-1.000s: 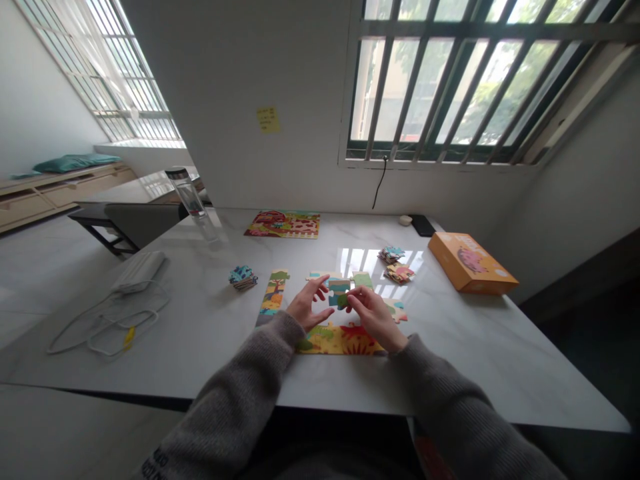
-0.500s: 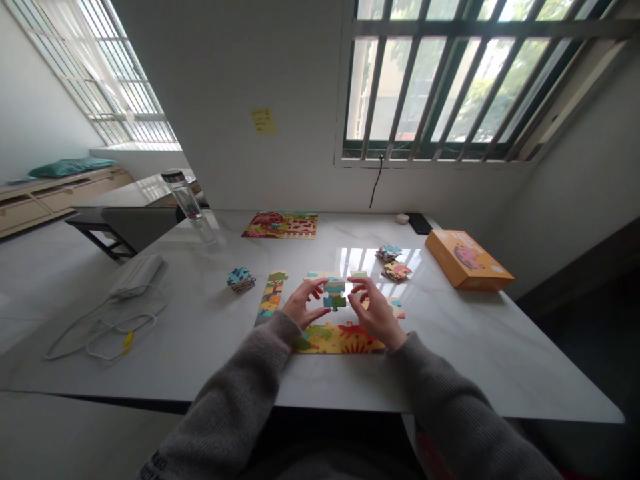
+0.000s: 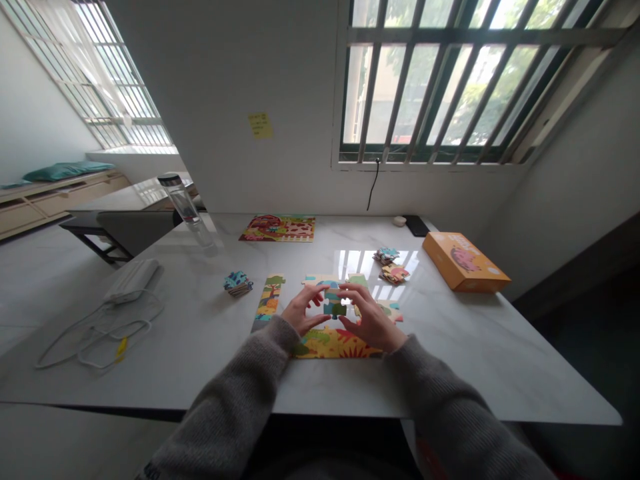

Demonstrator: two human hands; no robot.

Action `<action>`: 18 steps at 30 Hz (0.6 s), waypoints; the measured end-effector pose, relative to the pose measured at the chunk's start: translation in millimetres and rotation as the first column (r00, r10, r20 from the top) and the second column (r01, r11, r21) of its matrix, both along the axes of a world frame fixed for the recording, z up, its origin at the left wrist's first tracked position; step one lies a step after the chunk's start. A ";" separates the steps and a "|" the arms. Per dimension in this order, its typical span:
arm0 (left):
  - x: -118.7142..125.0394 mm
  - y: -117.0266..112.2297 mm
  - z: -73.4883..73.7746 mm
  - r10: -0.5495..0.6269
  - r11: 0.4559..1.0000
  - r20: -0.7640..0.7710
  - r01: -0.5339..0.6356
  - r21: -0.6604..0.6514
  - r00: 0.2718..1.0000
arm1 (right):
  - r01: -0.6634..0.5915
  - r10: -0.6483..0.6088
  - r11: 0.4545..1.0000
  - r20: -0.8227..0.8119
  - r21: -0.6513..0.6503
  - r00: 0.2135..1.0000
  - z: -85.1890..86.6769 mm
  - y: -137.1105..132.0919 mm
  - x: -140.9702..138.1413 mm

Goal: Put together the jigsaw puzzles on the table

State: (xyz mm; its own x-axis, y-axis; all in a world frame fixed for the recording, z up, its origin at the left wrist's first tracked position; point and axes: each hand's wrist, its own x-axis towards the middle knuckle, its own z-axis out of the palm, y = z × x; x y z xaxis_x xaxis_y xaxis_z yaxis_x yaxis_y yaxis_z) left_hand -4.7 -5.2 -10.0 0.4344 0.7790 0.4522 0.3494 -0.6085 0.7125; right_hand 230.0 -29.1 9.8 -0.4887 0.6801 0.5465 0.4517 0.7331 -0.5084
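Note:
A small block of joined jigsaw pieces point(image 3: 335, 305), blue and green, is held up in front of me. My left hand point(image 3: 304, 310) pinches its left side between thumb and fingers. On the other side, my right hand point(image 3: 373, 320) has its fingers at the top edge and its thumb near the bottom corner. Below and around lie parts of a jigsaw: a yellow and orange front strip point(image 3: 330, 343), a left strip point(image 3: 269, 300) standing apart, and back pieces point(image 3: 320, 279) partly hidden by my hands. More pieces point(image 3: 393, 308) show right of my right hand.
Piles of jigsaw pieces sit at left point(image 3: 238, 283) and right point(image 3: 394, 273), with another pile point(image 3: 386, 255) behind. An orange box point(image 3: 465, 261), a picture sheet point(image 3: 280, 228), a black phone point(image 3: 416, 225), a glass bottle point(image 3: 180, 199) and a white cabled device point(image 3: 133, 280) stand or lie about.
My right hand has moved left, its fingers and thumb now closing on the right side of the joined pieces. My left hand keeps its grip. The view has shifted slightly.

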 end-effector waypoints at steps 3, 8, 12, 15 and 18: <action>0.4 -0.7 1.3 0.003 1.000 -0.001 -0.003 -0.009 1.000 | 0.000 0.000 1.000 -0.008 0.012 1.000 0.5 0.4 0.6; 0.4 -1.5 3.5 0.012 0.999 -0.009 -0.012 -0.032 1.000 | 0.014 -0.013 1.000 -0.035 0.020 0.999 -0.8 1.9 0.9; 0.4 -1.9 3.1 0.020 0.999 -0.018 -0.021 -0.045 1.000 | 0.031 -0.031 1.000 -0.049 0.003 0.998 -3.0 2.3 0.4; 0.6 -2.1 2.3 0.024 0.999 -0.023 -0.025 -0.039 0.999 | 0.045 -0.045 0.999 -0.058 -0.011 0.997 -2.4 2.4 0.9; -0.2 -1.3 0.2 0.050 0.999 -0.061 -0.050 0.000 0.997 | 0.034 -0.034 0.999 -0.049 -0.004 0.998 -0.3 5.6 5.2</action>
